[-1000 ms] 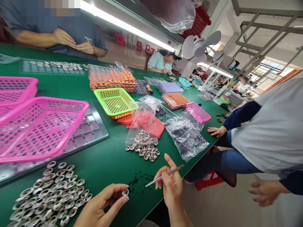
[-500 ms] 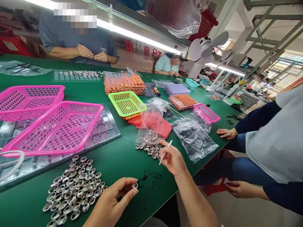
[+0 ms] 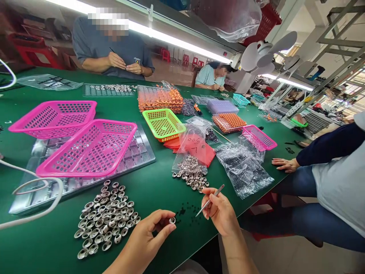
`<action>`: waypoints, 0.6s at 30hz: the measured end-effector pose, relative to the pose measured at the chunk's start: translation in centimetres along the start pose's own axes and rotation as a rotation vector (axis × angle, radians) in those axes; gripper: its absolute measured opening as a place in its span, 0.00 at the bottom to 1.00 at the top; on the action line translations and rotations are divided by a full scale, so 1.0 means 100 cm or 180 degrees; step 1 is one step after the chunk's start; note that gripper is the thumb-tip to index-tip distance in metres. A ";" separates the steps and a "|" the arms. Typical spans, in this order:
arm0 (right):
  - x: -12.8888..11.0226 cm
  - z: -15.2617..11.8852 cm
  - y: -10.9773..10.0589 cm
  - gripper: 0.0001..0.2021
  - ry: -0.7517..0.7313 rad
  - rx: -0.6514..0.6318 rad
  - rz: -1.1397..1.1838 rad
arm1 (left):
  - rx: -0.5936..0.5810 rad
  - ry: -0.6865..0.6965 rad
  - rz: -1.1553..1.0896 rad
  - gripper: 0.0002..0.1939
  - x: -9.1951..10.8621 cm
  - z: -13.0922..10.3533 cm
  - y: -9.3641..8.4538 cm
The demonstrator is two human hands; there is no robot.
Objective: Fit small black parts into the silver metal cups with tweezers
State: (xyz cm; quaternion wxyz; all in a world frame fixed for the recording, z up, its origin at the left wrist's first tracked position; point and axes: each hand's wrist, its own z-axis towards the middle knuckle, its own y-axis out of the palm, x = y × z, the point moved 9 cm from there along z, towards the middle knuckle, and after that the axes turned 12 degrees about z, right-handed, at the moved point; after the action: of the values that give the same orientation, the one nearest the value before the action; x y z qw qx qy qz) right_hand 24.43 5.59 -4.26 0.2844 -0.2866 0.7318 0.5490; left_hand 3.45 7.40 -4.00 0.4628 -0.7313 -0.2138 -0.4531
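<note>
The ring (image 3: 172, 220) sits in the head view between the thumb and fingertips of the left hand (image 3: 156, 227), which pinches it over the green table (image 3: 159, 182), with a pile of similar rings (image 3: 107, 220) at 9 o'clock from it. The right hand (image 3: 220, 213), at 3 o'clock, grips slim tweezers (image 3: 210, 200), their tip pointing down near loose black bits (image 3: 182, 210) whose contact with it I cannot tell. A pink basket (image 3: 88, 152) lies at 10 o'clock, a green basket (image 3: 164, 123) at 12 and another person's hand (image 3: 285, 164) at 2.

Bare green tabletop (image 3: 159, 190) lies between silvery ring pile (image 3: 107, 219) and plastic bag (image 3: 189, 152).
</note>
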 end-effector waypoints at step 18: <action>-0.122 0.115 0.014 0.20 -0.1225 0.0363 -0.3027 | 0.0023 0.0182 0.0008 0.16 -0.002 0.000 0.001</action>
State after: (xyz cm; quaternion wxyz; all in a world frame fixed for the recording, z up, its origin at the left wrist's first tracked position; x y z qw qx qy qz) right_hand 32.77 18.34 2.88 0.6473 -0.4655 0.4838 0.3610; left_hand 3.44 7.40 -4.25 0.4719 -0.7167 -0.2012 -0.4725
